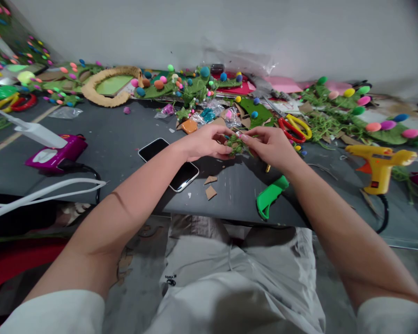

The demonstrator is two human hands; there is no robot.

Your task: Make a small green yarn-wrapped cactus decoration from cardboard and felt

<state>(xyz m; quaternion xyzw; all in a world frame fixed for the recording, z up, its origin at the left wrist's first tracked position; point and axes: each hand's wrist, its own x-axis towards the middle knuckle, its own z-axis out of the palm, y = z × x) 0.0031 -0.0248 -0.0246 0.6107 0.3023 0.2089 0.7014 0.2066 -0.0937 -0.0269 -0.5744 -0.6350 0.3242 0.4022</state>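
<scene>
Between my two hands, above the grey table, is a small green yarn-covered piece [237,144] with some brown showing in it. My left hand [212,140] grips its left side, fingers curled. My right hand [266,144] pinches it from the right, thumb and fingers together. The fingers cover much of its shape. Under my left forearm lies a black-screened phone [186,176], partly hidden. Small brown cardboard scraps [211,192] rest below the hands. A green plastic cutter-like tool [271,197] lies near the table's front edge, close to my right forearm.
A yellow glue gun [381,164] stands at the right with its black cord. Red and yellow scissors [294,128] lie behind my right hand. Leaf pieces with pompoms [195,90] and a tan ring [106,99] line the wall. A purple power adapter [57,153] sits left, beside white cables [45,192].
</scene>
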